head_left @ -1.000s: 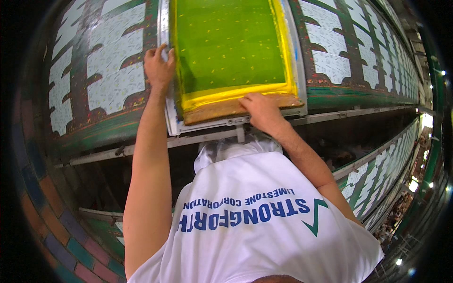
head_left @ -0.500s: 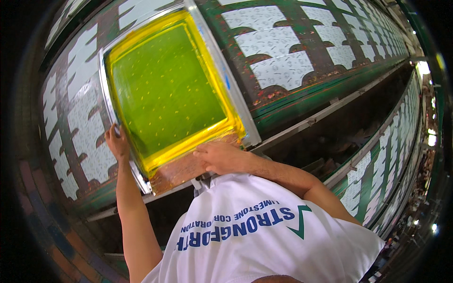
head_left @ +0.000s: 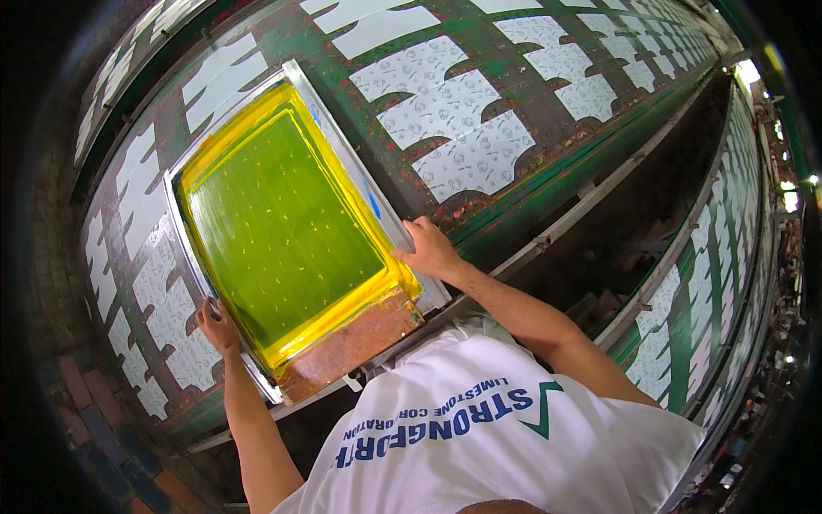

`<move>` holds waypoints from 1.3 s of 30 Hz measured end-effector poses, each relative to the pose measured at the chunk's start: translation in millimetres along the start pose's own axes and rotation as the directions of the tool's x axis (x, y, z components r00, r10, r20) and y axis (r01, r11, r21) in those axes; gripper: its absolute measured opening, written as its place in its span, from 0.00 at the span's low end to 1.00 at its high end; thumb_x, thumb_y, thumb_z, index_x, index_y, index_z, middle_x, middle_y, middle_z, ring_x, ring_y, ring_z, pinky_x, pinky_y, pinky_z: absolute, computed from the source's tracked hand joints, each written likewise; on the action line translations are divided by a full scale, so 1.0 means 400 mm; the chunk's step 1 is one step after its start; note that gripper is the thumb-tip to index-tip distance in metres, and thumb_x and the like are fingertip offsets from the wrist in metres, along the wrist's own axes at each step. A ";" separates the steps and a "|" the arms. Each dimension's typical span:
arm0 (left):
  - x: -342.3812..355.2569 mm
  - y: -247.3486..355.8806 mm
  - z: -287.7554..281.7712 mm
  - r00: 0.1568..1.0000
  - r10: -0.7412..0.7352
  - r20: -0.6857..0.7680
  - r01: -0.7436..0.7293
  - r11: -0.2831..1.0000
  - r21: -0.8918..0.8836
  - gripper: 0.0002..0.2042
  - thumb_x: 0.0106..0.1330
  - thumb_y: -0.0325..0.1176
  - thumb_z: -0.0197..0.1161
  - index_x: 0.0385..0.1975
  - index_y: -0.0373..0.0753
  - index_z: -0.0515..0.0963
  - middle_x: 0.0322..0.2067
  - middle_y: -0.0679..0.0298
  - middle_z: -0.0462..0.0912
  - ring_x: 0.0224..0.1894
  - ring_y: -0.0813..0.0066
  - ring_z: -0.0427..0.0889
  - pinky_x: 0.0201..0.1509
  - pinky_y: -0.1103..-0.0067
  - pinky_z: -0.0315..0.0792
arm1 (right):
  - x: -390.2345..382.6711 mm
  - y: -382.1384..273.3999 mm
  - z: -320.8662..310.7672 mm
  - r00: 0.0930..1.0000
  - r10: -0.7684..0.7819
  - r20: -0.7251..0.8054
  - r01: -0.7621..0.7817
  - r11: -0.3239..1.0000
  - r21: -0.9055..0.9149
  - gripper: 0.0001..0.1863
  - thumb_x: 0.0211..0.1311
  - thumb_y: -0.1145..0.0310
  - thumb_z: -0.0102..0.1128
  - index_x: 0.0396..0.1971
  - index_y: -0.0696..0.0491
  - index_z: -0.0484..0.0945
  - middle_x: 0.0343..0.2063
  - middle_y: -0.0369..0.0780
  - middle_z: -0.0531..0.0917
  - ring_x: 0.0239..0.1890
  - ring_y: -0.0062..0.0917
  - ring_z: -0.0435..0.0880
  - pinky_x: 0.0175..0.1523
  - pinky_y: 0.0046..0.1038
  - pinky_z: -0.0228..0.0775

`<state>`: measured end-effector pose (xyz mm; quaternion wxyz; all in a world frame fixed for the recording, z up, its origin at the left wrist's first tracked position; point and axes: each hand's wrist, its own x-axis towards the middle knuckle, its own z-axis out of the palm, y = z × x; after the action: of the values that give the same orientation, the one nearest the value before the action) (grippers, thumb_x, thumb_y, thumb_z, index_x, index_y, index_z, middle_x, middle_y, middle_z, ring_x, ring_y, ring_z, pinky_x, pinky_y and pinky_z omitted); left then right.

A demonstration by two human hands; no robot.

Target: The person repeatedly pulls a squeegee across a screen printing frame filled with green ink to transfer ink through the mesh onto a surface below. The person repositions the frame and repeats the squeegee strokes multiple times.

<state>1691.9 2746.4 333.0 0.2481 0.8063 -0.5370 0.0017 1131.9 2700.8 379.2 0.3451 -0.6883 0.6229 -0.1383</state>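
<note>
A screen-printing frame (head_left: pixel 175 206) with metal rails lies on the long table, holding a green mesh (head_left: pixel 282 231) bordered in yellow. My left hand (head_left: pixel 217 327) is closed round its left rail, near the lower corner. At the right rail, my right hand (head_left: pixel 428 250) grips close to the near corner, thumb over the yellow border and fingers on the outer side. A reddish-brown flat board (head_left: pixel 351 338) lies across the near end of the frame, between my hands and touched by neither.
Printed pale cut pieces (head_left: pixel 475 154) lie in rows on the dark green and brown table (head_left: pixel 385 171). A rail (head_left: pixel 548 242) runs along the table's near edge, beside a dark gap. Another table of pieces (head_left: pixel 655 330) stands at the right. Paving blocks (head_left: pixel 98 433) show at lower left.
My right hand has left the brown board and moved right onto the frame's right rail. My left hand stays on the left rail. The whole view has shifted.
</note>
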 end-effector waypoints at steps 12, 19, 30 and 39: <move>-0.005 -0.063 0.022 0.992 0.124 -0.029 -0.126 0.989 -0.081 0.20 0.75 0.35 0.70 0.64 0.42 0.80 0.50 0.53 0.79 0.49 0.55 0.80 0.51 0.60 0.76 | 0.011 -0.035 0.021 0.984 0.019 -0.176 -0.033 0.997 -0.074 0.34 0.51 0.61 0.72 0.58 0.64 0.79 0.48 0.48 0.79 0.53 0.44 0.82 0.58 0.42 0.78; -0.012 -0.083 0.032 0.986 0.145 -0.079 -0.153 0.981 -0.119 0.22 0.73 0.36 0.72 0.64 0.40 0.81 0.45 0.55 0.81 0.39 0.61 0.78 0.44 0.64 0.74 | -0.015 -0.079 -0.007 0.925 -0.119 -0.361 0.122 0.992 -0.013 0.27 0.47 0.66 0.72 0.49 0.62 0.81 0.41 0.45 0.77 0.46 0.42 0.81 0.51 0.41 0.77; 0.047 0.080 -0.002 0.999 0.025 -0.034 -0.033 0.967 -0.251 0.22 0.69 0.32 0.75 0.61 0.34 0.82 0.40 0.62 0.84 0.34 0.76 0.76 0.37 0.74 0.74 | 0.019 -0.038 -0.206 0.870 -0.204 -0.448 0.245 0.969 0.036 0.24 0.45 0.64 0.71 0.44 0.60 0.81 0.39 0.46 0.77 0.44 0.44 0.80 0.49 0.43 0.76; 0.001 0.645 0.172 0.998 -0.026 -0.062 0.011 0.973 -0.229 0.24 0.68 0.35 0.76 0.61 0.34 0.81 0.46 0.59 0.84 0.37 0.73 0.80 0.41 0.73 0.77 | 0.140 0.374 -0.578 0.860 -0.205 -0.466 0.278 0.956 0.091 0.21 0.44 0.65 0.72 0.40 0.60 0.83 0.38 0.47 0.78 0.44 0.44 0.81 0.47 0.40 0.76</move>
<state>1450.6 2641.0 375.7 0.3564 0.7768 -0.5179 -0.0364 884.7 2579.5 436.2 0.2230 -0.6810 0.5819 -0.3846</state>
